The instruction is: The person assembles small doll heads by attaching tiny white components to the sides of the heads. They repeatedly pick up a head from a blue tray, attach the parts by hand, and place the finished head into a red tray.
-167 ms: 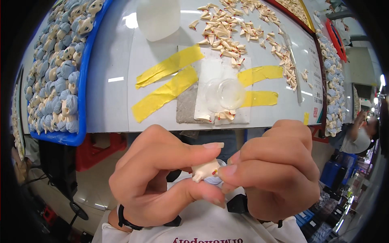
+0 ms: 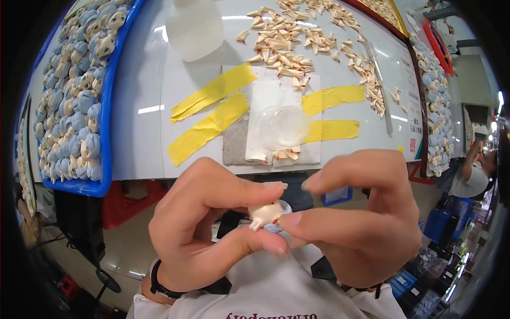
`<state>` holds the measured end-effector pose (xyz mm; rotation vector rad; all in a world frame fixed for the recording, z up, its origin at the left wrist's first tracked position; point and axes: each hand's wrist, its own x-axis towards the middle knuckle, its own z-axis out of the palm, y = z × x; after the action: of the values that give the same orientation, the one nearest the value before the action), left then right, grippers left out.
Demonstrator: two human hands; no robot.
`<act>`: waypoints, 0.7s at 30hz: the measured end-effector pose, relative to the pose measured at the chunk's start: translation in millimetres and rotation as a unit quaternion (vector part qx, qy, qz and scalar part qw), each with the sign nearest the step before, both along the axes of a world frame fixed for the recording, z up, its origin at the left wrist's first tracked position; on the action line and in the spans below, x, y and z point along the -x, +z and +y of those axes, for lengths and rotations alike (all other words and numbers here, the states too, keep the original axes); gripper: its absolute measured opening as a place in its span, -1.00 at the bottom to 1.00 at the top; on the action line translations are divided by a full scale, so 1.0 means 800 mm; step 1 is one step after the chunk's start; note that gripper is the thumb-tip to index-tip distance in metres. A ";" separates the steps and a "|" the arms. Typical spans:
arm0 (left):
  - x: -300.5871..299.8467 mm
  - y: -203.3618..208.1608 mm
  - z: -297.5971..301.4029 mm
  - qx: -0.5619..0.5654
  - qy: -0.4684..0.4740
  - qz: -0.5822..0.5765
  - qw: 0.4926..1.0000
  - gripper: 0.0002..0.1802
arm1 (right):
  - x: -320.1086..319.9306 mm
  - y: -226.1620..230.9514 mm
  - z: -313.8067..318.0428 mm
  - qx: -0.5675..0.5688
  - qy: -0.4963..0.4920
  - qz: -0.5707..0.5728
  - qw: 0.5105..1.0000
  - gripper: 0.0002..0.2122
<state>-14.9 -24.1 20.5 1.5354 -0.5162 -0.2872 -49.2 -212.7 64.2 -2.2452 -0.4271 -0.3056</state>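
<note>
Low in the centre of the frame, the left hand (image 2: 204,226) is pinching a small cream-coloured moulded figurine piece with a red mark (image 2: 265,213) between thumb and forefinger, while the right hand (image 2: 361,220) is closing its thumb tip against the same piece from the right side, its forefinger lifted apart above. Higher up, a clear round plastic cup (image 2: 282,126) is sitting on a white sheet (image 2: 265,101) taped down with yellow tape strips (image 2: 210,114) on the white worktable (image 2: 143,133), and a blue tray of pale blue figurine heads (image 2: 74,95) is filling the upper left.
</note>
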 end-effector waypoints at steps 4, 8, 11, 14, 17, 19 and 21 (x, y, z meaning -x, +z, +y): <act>-0.004 0.009 -0.023 -0.063 0.062 -0.138 0.986 -0.57 | 0.014 0.003 -0.005 -0.192 -0.052 0.178 0.964 -0.57; 0.005 0.009 -0.042 -0.132 0.026 -0.270 0.953 -0.62 | 0.017 -0.002 -0.010 -0.266 -0.045 0.299 0.915 -0.52; 0.003 0.015 -0.043 -0.159 0.051 -0.327 0.930 -0.58 | 0.018 0.010 -0.061 -0.120 -0.081 0.203 0.969 -0.73; -0.007 0.026 0.013 -0.250 0.117 -0.350 0.895 -0.36 | 0.029 0.024 -0.151 -0.057 -0.397 0.081 0.913 -0.81; -0.040 0.016 0.063 -0.320 0.215 -0.339 0.858 -0.56 | 0.055 0.017 -0.266 0.151 -0.403 0.051 0.901 -0.80; -0.059 0.026 0.115 -0.407 0.267 -0.319 0.813 -0.56 | 0.051 0.018 -0.283 0.230 -0.398 0.079 0.885 -0.80; -0.079 0.025 0.169 -0.455 0.291 -0.297 0.787 -0.55 | 0.051 0.019 -0.284 0.288 -0.410 0.082 0.861 -0.79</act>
<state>48.3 110.7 40.3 2.6742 -0.3540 0.5483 -90.1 -440.0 79.1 -2.9190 0.6596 -0.4528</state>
